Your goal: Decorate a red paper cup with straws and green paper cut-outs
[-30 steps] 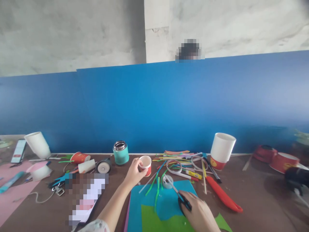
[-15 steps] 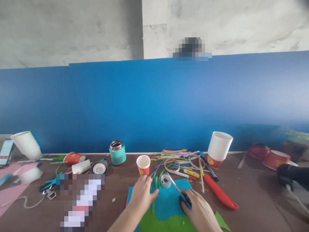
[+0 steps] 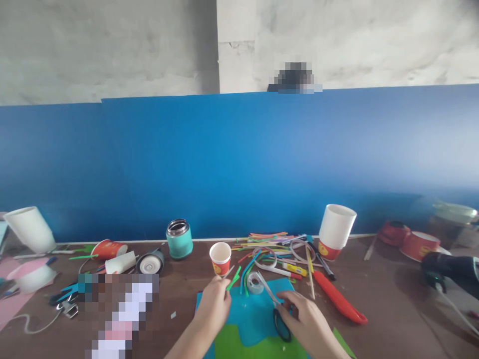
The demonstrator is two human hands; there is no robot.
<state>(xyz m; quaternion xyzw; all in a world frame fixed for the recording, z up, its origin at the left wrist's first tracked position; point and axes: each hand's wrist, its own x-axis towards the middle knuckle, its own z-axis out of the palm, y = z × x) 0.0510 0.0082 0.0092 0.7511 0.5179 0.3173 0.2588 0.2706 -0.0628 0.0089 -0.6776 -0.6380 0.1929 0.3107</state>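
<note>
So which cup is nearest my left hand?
The small red-and-white cup standing just beyond your left hand; other cups are farther off to either side.

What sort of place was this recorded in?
Probably a craft workspace, though the pictures don't settle whose: scissors, a roll of tape and a blue sheet are together at a brown table.

Tape roll (image 3: 255, 283) left of scissors (image 3: 272, 295)
</note>
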